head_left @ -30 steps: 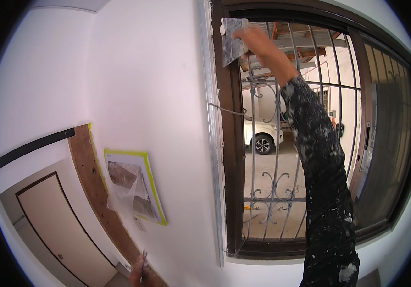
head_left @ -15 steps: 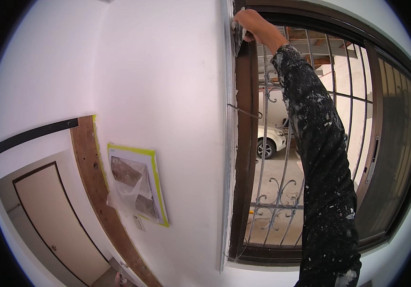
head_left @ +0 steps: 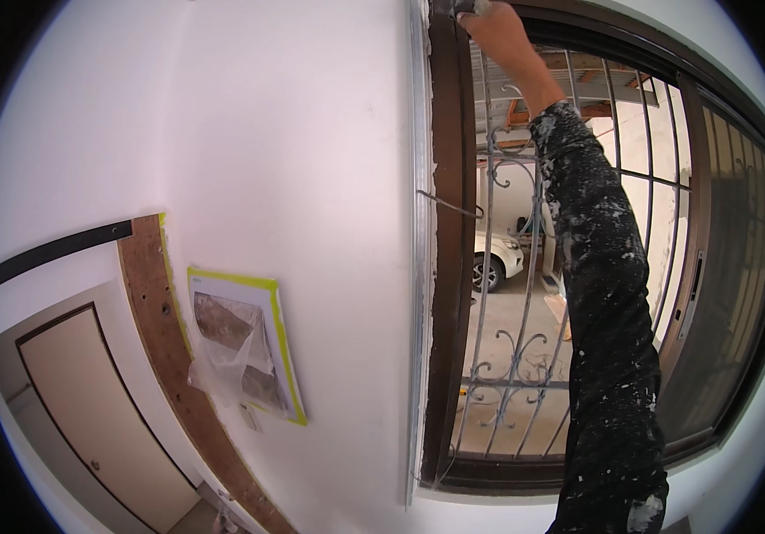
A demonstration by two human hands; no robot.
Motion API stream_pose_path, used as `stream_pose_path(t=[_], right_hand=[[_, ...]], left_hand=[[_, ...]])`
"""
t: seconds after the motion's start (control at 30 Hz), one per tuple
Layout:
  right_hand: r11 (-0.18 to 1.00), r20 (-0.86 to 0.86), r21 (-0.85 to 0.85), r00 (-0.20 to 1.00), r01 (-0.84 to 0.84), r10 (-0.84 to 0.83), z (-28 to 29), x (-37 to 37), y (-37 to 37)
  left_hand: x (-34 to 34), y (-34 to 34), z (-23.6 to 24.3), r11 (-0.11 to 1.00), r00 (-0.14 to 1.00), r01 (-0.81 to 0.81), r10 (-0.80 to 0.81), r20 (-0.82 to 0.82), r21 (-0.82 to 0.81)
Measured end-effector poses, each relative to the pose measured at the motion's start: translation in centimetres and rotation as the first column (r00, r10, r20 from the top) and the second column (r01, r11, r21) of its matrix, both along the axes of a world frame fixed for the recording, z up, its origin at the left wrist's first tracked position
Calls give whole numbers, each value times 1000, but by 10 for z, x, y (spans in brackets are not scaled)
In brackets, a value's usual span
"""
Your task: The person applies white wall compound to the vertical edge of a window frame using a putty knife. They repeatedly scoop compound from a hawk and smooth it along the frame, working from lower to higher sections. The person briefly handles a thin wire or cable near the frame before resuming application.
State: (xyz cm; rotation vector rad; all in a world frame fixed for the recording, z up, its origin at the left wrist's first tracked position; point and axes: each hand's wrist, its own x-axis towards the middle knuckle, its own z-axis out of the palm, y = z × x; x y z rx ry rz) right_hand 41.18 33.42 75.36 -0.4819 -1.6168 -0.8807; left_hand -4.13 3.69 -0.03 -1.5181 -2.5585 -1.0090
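Observation:
My right arm, in a black sleeve point(head_left: 610, 294) spattered with white, reaches up across the window. At the top left corner of the brown window frame point(head_left: 450, 267), my right hand point(head_left: 500, 34) is closed around a small grey tool point(head_left: 463, 8) smeared with white. The upper picture edge cuts the tool off, so its full shape is hidden. A metal corner strip point(head_left: 417, 294) with rough white edges runs down beside the frame. At the lower edge shows a small blurred shape point(head_left: 224, 518), perhaps part of my left hand; its fingers cannot be made out.
Ornamental window bars point(head_left: 512, 384) stand behind my arm, with a white car point(head_left: 496, 258) outside. A bent wire point(head_left: 447, 204) sticks out beside the frame. On the white wall hangs a plastic-covered panel point(head_left: 253, 343) edged with yellow tape. Left are a wooden post point(head_left: 153, 294) and door point(head_left: 89, 392).
My right hand has moved up and slightly right along the frame, carrying the tool to the picture's upper edge. The whole view has shifted slightly.

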Motion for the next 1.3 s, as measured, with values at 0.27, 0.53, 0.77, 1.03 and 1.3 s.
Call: stream_pose_path(t=[0.27, 0.53, 0.77, 1.03, 1.3], right_hand=[[993, -182, -75, 981, -90, 75, -49, -18, 0], [975, -148, -221, 989, -15, -19, -142, -18, -39], [981, -183, -193, 983, -9, -27, -103, -7, -44], [989, -164, -102, 983, -104, 86, -54, -18, -12], [957, -172, -289, 983, 9, -61, -122, -24, -21]], left_hand=[[10, -3, 23, 999, 996, -31, 27, 83, 41], [16, -12, 36, 995, 978, -33, 12, 210, 93], [17, -10, 36, 963, 985, 27, -71, 158, 266], [37, 9, -19, 948, 810, -291, 173, -560, -129], [81, 5, 18, 824, 960, -11, -150, 236, 566]])
